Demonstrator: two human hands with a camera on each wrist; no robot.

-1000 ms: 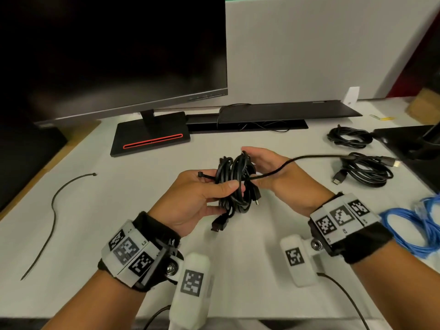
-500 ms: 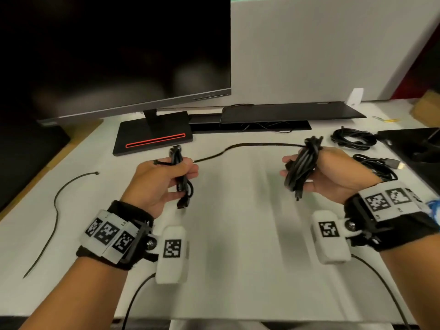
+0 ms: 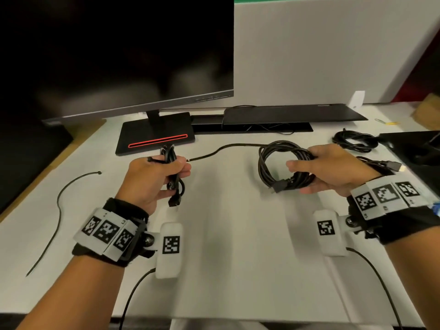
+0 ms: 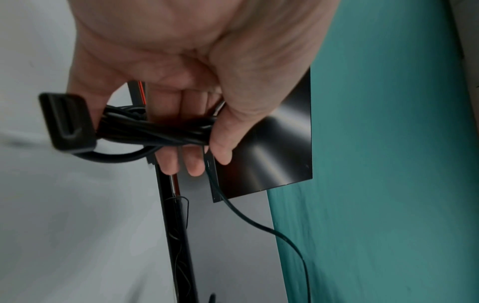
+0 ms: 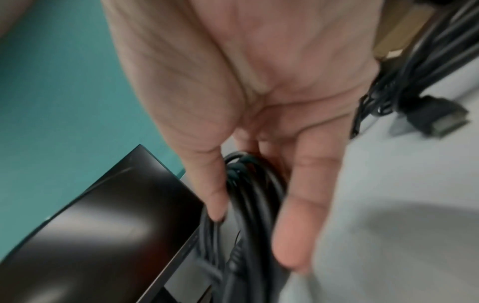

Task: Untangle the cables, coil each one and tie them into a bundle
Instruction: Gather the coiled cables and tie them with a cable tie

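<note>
My left hand (image 3: pixel 176 170) grips a small folded bunch of black cable (image 3: pixel 172 163) upright above the white table (image 3: pixel 226 234), its plug (image 3: pixel 175 201) hanging below the fist. In the left wrist view the fingers (image 4: pixel 191 162) wrap that cable bunch (image 4: pixel 155 133) beside the flat plug (image 4: pixel 67 123). A single black strand (image 3: pixel 226 147) runs from it to a larger round cable coil (image 3: pixel 269 163). My right hand (image 3: pixel 302 177) holds this coil just over the table. In the right wrist view the coil (image 5: pixel 249 194) sits between thumb and fingers.
A loose black cable tie (image 3: pixel 59 206) lies on the table at left. The monitor base (image 3: pixel 154 136) and a flat black keyboard (image 3: pixel 285 115) stand behind. More coiled black cables (image 3: pixel 354 141), an HDMI plug (image 3: pixel 395 166) and a dark object (image 3: pixel 416 146) crowd the right.
The hands, together on one black bundle a second ago, have pulled apart sideways. The left keeps a small bunch; the right's coil has dropped lower and spread into a round loop.
</note>
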